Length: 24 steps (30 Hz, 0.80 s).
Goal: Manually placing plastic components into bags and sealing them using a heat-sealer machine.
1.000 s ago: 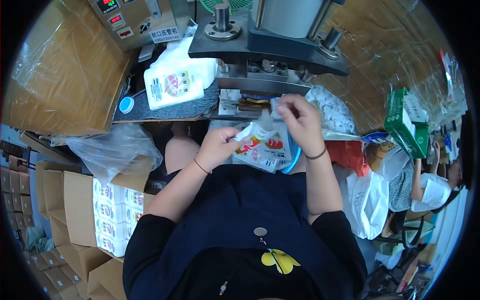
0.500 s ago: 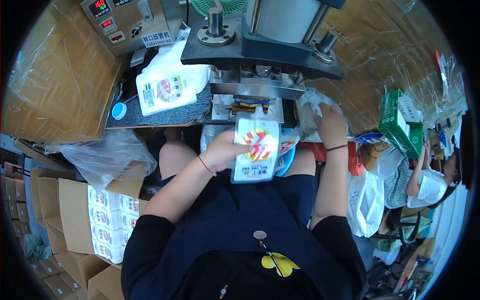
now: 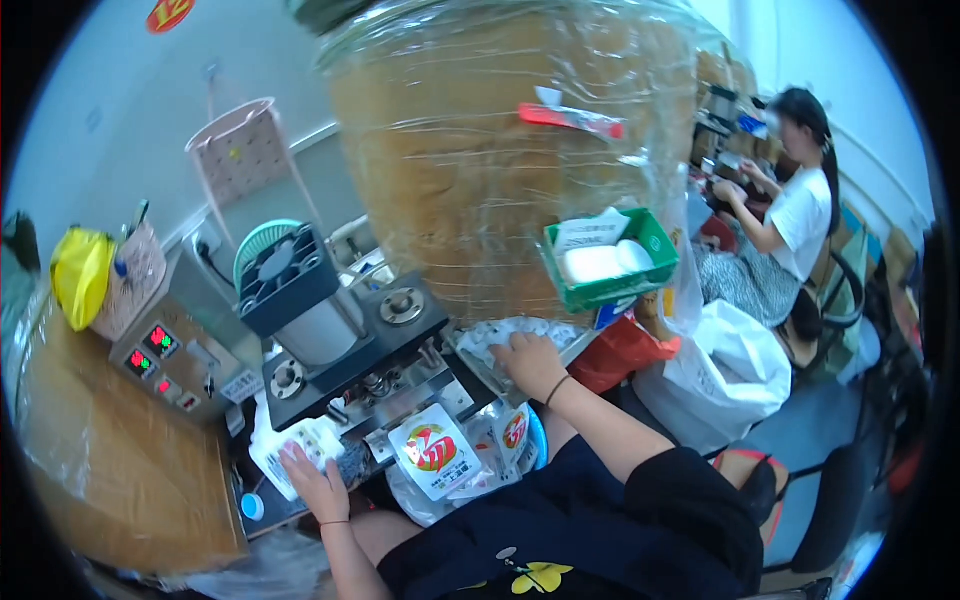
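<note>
My left hand [image 3: 315, 485] lies with spread fingers on a white printed plastic pack [image 3: 290, 450] at the left of the machine's dark shelf. My right hand [image 3: 530, 365] reaches, knuckles up, into a heap of small white pieces in clear plastic [image 3: 500, 335] to the right of the press; its fingertips are hidden. Between the hands a white pouch with a red and green mark [image 3: 432, 452] lies flat below the press, free of both hands. A second such pouch [image 3: 512, 432] stands beside it.
A grey press [image 3: 345, 345] with a control box showing red displays [image 3: 165, 360] stands ahead. A tall film-wrapped cardboard stack [image 3: 500, 150] carries a green basket [image 3: 610, 262]. Right of me are a red bag [image 3: 620, 352], a white bag [image 3: 730, 370] and a seated person [image 3: 790, 215].
My left hand has let go of the pouch and moved left onto the white pack. My right hand stays at the heap of white pieces. The view has swung upward and to the right.
</note>
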Each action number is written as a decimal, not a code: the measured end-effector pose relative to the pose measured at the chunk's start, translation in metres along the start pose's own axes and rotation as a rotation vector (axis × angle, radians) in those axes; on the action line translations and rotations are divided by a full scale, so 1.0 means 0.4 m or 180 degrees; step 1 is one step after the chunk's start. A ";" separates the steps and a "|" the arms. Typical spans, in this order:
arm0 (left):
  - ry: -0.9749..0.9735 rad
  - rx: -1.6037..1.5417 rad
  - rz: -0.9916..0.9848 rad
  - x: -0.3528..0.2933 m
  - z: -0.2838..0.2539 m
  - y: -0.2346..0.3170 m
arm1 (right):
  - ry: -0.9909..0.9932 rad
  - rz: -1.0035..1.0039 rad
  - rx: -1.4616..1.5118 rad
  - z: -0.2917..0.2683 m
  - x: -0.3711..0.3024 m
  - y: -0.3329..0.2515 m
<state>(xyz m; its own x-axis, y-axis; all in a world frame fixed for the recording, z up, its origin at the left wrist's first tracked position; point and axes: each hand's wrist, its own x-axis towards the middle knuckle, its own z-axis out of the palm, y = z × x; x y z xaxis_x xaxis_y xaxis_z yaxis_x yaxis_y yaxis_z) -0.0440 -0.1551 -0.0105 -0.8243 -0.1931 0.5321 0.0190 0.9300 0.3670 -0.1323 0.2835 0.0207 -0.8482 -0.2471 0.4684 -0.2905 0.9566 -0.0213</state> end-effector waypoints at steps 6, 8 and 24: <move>-0.0851 0.0543 0.0925 -0.072 -0.030 0.029 | -0.0074 0.0250 0.0653 0.010 -0.002 0.019; -0.0749 0.0420 0.0849 -0.074 -0.039 0.023 | -0.0084 0.0372 0.0973 0.029 0.005 0.014; -0.0753 0.0429 0.0470 -0.030 -0.028 -0.007 | 0.1095 0.0144 0.1823 -0.021 -0.040 0.036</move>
<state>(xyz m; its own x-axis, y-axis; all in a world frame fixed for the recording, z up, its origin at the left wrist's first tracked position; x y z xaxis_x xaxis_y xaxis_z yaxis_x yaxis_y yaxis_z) -0.0280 -0.1589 -0.0094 -0.9274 0.0106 0.3740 0.0863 0.9787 0.1862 -0.1191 0.3025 0.0203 -0.7030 -0.0547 0.7091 -0.5277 0.7085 -0.4685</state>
